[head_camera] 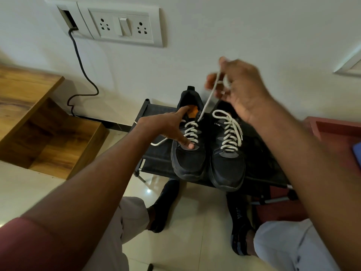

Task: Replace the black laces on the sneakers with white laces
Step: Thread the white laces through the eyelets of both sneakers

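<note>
The right grip (pixel 237 88) pinches the white lace (pixel 207 103) taut, up and far from the left sneaker (pixel 190 153); the left grip (pixel 170 126) presses that sneaker with fingers spread; the right sneaker (pixel 227 163) sits just beside it on the dark table (pixel 263 169).

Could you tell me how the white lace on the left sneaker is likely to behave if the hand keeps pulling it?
The white lace is probably floppy: its loose end droops in a curve. Held by the right hand, it runs straight, so it likely tightens without stretching much. The left hand bracing the left sneaker suggests the shoe is light.
</note>
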A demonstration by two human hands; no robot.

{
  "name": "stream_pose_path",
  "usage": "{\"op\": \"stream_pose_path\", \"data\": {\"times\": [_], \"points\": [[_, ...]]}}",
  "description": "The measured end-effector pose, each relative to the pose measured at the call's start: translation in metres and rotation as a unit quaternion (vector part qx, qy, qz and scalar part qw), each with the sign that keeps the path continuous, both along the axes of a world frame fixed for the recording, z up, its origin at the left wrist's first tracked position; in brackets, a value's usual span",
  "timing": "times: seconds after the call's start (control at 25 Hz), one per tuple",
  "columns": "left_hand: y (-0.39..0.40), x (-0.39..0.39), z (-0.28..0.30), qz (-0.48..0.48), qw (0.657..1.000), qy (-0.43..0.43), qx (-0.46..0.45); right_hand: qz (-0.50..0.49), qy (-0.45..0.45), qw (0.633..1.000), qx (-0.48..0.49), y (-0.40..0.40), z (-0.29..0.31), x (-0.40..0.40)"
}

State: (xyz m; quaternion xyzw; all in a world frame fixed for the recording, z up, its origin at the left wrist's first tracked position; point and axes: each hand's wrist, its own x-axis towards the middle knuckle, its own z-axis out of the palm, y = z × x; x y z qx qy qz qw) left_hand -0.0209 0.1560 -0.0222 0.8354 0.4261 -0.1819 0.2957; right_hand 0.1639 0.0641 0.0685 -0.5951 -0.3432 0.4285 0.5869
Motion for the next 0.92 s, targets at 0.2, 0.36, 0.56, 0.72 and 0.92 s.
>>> {"op": "stream_pose_path", "data": {"times": [0.2,0.36,0.56,0.72,0.92], "points": [[-0.001,0.002,-0.001,-0.003,1.000,0.023,0.014,0.139,-0.491,0.836,-0.202,-0.001,-0.073,-0.019],[0.002,0.004,0.003,-0.008,1.000,-0.018,0.021,0.133,-0.502,0.832,-0.196,-0.002,-0.077,-0.016],[-0.004,0.007,0.010,-0.006,0.998,-0.055,0.024,0.056,-0.482,0.856,-0.178,0.007,-0.059,-0.006],[-0.003,0.004,0.016,-0.001,0.997,-0.062,0.040,0.024,-0.464,0.873,-0.152,0.005,-0.054,-0.006],[0.007,-0.001,0.025,0.109,0.979,-0.155,0.074,0.043,-0.453,0.879,-0.142,0.005,-0.056,0.006]]}}
